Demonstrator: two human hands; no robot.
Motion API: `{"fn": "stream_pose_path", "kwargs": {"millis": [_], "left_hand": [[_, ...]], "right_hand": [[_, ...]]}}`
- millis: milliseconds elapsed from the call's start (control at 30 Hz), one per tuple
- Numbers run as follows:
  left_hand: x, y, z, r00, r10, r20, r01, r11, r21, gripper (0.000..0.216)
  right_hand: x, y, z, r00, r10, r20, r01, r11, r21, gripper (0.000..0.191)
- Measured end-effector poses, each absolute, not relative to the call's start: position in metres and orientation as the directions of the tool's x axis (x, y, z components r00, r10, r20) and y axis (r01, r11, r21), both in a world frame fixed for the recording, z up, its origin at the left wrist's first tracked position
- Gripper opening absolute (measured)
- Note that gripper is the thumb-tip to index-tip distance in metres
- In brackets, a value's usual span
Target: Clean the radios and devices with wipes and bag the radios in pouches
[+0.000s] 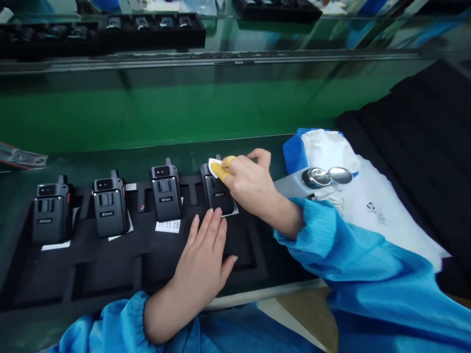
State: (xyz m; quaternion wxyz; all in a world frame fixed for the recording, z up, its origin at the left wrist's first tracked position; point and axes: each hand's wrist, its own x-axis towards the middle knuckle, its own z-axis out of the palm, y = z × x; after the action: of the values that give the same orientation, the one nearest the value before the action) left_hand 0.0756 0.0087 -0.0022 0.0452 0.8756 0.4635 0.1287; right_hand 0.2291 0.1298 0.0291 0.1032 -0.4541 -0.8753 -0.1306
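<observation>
My right hand (253,184), with yellow finger cots on its fingertips, pinches a small white wipe (212,166) against the upper part of a black two-way radio (217,193) marked Riton. Fingers stretched out together, my left hand (204,257) lies flat with its fingertips at that radio's lower edge. Three similar radios lie face down in a row to the left: one (165,200) nearby, another (106,214) beyond it, and a third (44,221) at the far left. White paper labels (168,226) stick out from beneath the radios. My right fingers hide part of the nearest radio's top.
The radios rest on a black foam tray (103,274) with recesses. To the right are a metal-lidded dispenser bottle (294,184), a blue box (294,152) with white cloth, and a white bag (382,211). Black sheets (423,127) are stacked far right. Behind a green panel (221,105) stand more trays (158,37).
</observation>
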Motion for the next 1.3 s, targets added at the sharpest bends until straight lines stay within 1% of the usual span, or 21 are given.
{"fn": "stream_pose_path", "kwargs": {"millis": [100, 200, 300, 467, 667, 800, 933, 1033, 1100, 1133, 1200, 1300], "left_hand": [[0.076, 0.008, -0.002, 0.539, 0.823, 0.176, 0.796, -0.567, 0.213, 0.052], [0.077, 0.008, -0.002, 0.533, 0.828, 0.176, 0.797, -0.561, 0.224, 0.052], [0.077, 0.008, -0.002, 0.530, 0.833, 0.160, 0.796, -0.554, 0.243, 0.051], [0.076, 0.009, -0.001, 0.534, 0.829, 0.164, 0.789, -0.559, 0.255, 0.051], [0.077, 0.008, -0.001, 0.521, 0.841, 0.149, 0.794, -0.541, 0.278, 0.051], [0.077, 0.008, 0.000, 0.532, 0.833, 0.151, 0.792, -0.552, 0.259, 0.052], [0.076, 0.009, 0.001, 0.541, 0.828, 0.149, 0.792, -0.561, 0.243, 0.051], [0.076, 0.010, 0.002, 0.539, 0.829, 0.147, 0.790, -0.559, 0.252, 0.050], [0.076, 0.010, 0.003, 0.546, 0.826, 0.140, 0.786, -0.563, 0.255, 0.051], [0.076, 0.010, 0.003, 0.551, 0.824, 0.135, 0.784, -0.566, 0.254, 0.052], [0.076, 0.010, 0.003, 0.556, 0.821, 0.128, 0.784, -0.569, 0.248, 0.052], [0.076, 0.010, 0.003, 0.553, 0.825, 0.117, 0.789, -0.563, 0.245, 0.053]], "right_hand": [[0.233, 0.128, 0.030, -0.522, 0.794, 0.313, 0.852, 0.501, 0.151, 0.037], [0.225, 0.127, 0.030, -0.568, 0.756, 0.324, 0.822, 0.543, 0.174, 0.036], [0.219, 0.129, 0.029, -0.575, 0.751, 0.324, 0.815, 0.561, 0.145, 0.034], [0.227, 0.130, 0.027, -0.450, 0.827, 0.337, 0.887, 0.457, 0.064, 0.038], [0.215, 0.130, 0.028, -0.494, 0.803, 0.335, 0.862, 0.503, 0.064, 0.035], [0.215, 0.131, 0.027, -0.477, 0.808, 0.346, 0.872, 0.485, 0.068, 0.034], [0.235, 0.127, 0.025, -0.400, 0.862, 0.312, 0.914, 0.402, 0.061, 0.037], [0.253, 0.115, 0.027, -0.254, 0.928, 0.272, 0.965, 0.264, -0.001, 0.039], [0.260, 0.104, 0.030, -0.199, 0.947, 0.254, 0.977, 0.213, -0.030, 0.039], [0.261, 0.098, 0.031, -0.196, 0.949, 0.248, 0.977, 0.211, -0.034, 0.040], [0.257, 0.088, 0.031, -0.241, 0.944, 0.226, 0.966, 0.255, -0.036, 0.042], [0.244, 0.080, 0.026, -0.399, 0.893, 0.207, 0.908, 0.416, -0.049, 0.041]]}}
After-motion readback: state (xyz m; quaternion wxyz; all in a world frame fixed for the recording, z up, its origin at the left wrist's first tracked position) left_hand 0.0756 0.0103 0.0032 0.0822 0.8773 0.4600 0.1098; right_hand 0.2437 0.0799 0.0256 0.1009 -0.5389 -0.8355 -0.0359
